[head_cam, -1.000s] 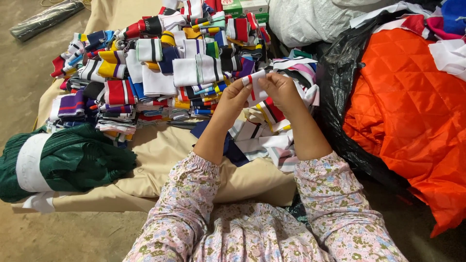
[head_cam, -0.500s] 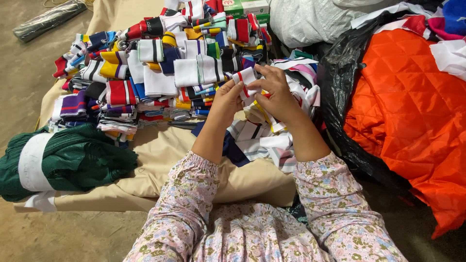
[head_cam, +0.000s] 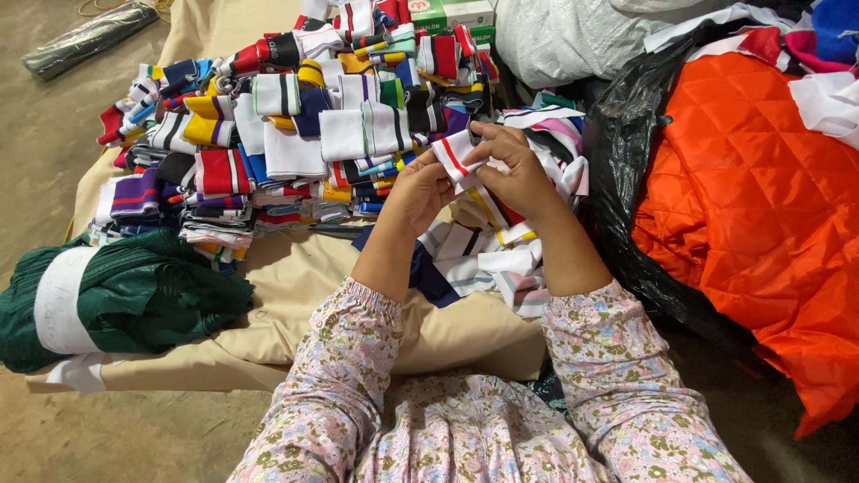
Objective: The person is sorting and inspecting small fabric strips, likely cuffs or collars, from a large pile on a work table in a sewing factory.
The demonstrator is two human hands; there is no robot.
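2 hands work 1 item: a white knit band with a red stripe [head_cam: 455,157], held up above the beige cloth [head_cam: 295,277] and in front of the sorted heap.

Grip: left hand [head_cam: 419,190] pinches the band's lower edge between thumb and fingers, closed on the fabric. Right hand [head_cam: 517,166] is curled over the band's upper right end, fingers folded down on it. Both hold the same piece; a yellow-edged strip [head_cam: 488,210] trails beneath the hands.

Risks, as judged:
- Band is short and soft; a loose pinch by either hand could let it drop into the unsorted tangle of striped bands [head_cam: 501,259] below, where it would be hard to tell apart.
- The trailing strip may be caught up with the held band, so that 2 pieces go together as 1.
- The folded stacks [head_cam: 268,134] lean on each other; a nudge from a forearm could topple them and mix colours.

Surroundings:
- Dark green fabric bundle with a white wrap [head_cam: 107,295], left, on the cloth's edge.
- Black plastic bag [head_cam: 626,161], just beside the right hand, crowding that side.
- Orange quilted fabric [head_cam: 761,215], far right, spilling from the bag.
- Grey-white sack [head_cam: 564,36], behind.
- Green boxes [head_cam: 452,12], top, partly hidden by the stacks.
- Dark rolled bundle [head_cam: 89,38], on the floor, well apart.
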